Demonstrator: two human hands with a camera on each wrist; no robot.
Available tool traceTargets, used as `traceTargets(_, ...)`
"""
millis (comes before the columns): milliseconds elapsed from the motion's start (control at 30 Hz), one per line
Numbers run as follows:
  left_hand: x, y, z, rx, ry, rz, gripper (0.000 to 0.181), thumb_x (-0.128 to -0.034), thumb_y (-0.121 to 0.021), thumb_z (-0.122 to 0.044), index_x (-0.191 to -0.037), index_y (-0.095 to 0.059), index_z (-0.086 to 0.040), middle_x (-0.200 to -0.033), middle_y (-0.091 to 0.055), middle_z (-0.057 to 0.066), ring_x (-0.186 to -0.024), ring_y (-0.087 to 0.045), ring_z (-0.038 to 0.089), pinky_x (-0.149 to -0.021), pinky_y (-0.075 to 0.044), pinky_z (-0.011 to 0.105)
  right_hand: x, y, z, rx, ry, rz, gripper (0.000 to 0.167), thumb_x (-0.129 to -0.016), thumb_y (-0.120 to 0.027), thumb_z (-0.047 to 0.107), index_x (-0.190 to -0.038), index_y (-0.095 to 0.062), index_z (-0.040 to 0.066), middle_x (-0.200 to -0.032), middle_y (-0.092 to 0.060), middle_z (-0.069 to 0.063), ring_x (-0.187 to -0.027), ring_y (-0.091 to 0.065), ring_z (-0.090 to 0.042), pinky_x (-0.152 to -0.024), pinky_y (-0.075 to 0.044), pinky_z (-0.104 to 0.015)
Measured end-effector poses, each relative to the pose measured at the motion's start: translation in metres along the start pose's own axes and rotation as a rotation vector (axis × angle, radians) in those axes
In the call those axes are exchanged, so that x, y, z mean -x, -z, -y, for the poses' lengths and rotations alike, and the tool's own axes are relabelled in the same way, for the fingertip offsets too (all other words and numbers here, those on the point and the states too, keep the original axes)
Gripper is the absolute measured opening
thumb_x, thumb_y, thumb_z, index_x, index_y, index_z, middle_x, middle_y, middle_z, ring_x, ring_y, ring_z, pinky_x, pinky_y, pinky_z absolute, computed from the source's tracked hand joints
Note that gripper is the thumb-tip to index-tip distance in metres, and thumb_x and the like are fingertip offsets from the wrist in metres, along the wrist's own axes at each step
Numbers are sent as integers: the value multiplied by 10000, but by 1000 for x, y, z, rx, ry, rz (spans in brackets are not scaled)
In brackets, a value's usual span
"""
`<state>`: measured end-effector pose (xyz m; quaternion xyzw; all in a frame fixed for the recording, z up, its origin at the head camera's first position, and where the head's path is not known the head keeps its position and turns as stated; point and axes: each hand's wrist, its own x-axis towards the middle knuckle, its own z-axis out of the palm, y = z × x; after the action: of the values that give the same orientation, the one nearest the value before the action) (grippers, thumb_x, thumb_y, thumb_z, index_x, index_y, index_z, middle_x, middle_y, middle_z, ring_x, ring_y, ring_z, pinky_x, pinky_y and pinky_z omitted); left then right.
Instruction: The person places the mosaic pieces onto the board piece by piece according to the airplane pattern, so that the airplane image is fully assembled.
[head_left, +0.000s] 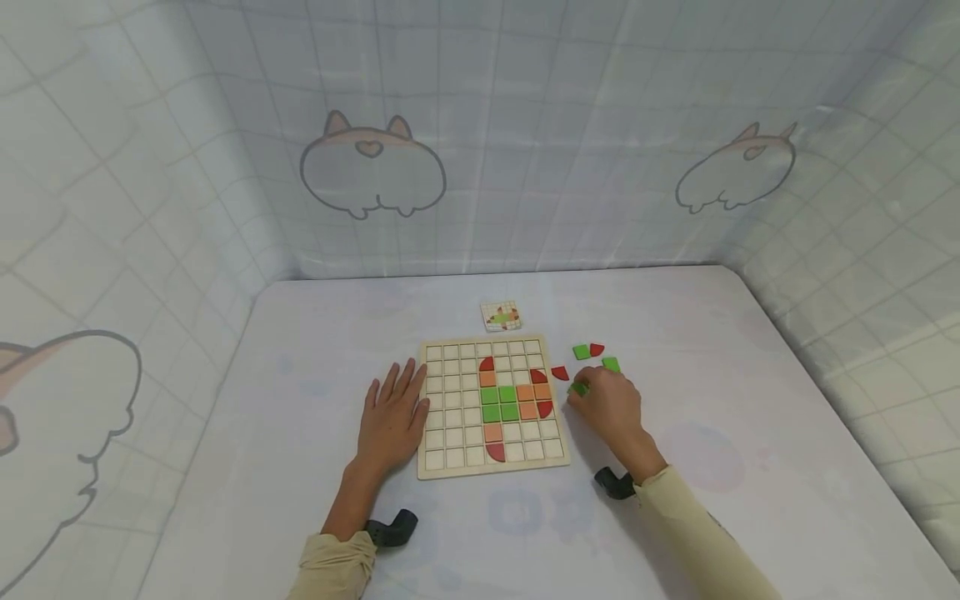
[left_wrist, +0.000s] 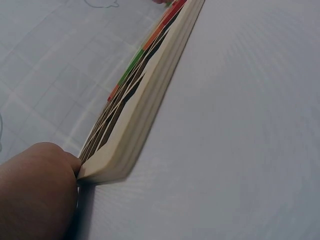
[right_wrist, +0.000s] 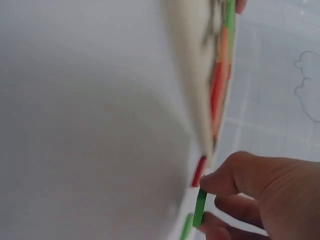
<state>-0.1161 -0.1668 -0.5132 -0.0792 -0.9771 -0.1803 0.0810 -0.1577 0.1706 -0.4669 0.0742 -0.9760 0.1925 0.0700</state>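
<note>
A wooden grid board [head_left: 454, 417] lies on the table with green and orange squares and red quarter-round pieces set in some of its cells. My left hand [head_left: 392, 427] rests with straight, spread fingers along the board's left edge, thumb and fingertips touching it. To the right of the board, my right hand [head_left: 611, 407] pinches a green square tile [right_wrist: 200, 207] between thumb and fingers. Near that hand lie loose pieces: a red quarter-round piece [head_left: 560, 373] by the board's edge, another red one [head_left: 596, 349], and green squares [head_left: 581, 352].
Behind the board lies a small pattern card [head_left: 501, 316] showing a coloured grid. Black wrist mounts [head_left: 393, 529] sit at both wrists. Pale cloth walls [head_left: 525, 192] with grid lines and animal drawings enclose the white table [head_left: 315, 350] at the back and sides.
</note>
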Motion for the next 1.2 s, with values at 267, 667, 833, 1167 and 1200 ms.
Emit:
traceTargets(267,0,2,-4,6,0,0,564,-1034,-417,-314,-1551,-311,-116,-1600,-245,106,-1476,-141,326,-1161,-58,548,-15,-5,40,-135,235,43,80,-817,-790,185,-874,-773,132,-938,-716,-11,-660,-575,-115,-493,-459,-252)
traceTargets(667,0,1,-5,12,3,-3,569,-1035,-414,-330,-1553,-308,-120,-1602,-245,102,-1480,-130,316,-1164,-47,540,-30,-32,94,-148,605,173,79,-821,-774,144,-891,-765,179,-866,-699,104,-771,-621,-71,-641,-495,-222)
traceTargets(833,2,1,-5,10,0,-6,566,-1035,-420,-333,-1550,-317,-123,-1600,-251,98,-1478,-142,319,-1162,-59,544,-30,-40,101,-124,592,258,97,-832,-780,165,-928,-778,182,-910,-707,109,-819,-622,-60,-714,-509,-225)
traceTargets(1167,3,5,-4,3,2,-12,567,-1031,-429,-316,-1549,-317,-115,-1597,-255,107,-1475,-147,327,-1161,-64,548,-28,-41,99,-126,578,217,58,-825,-815,164,-858,-786,202,-865,-715,126,-791,-633,-74,-644,-496,-226)
traceTargets(1200,2,4,-4,2,2,-14,567,-1031,-429,-316,-1549,-317,-114,-1597,-255,108,-1475,-149,329,-1160,-66,550,-29,-41,99,-129,578,216,56,-823,-817,165,-854,-787,201,-858,-713,127,-787,-626,-77,-646,-493,-227)
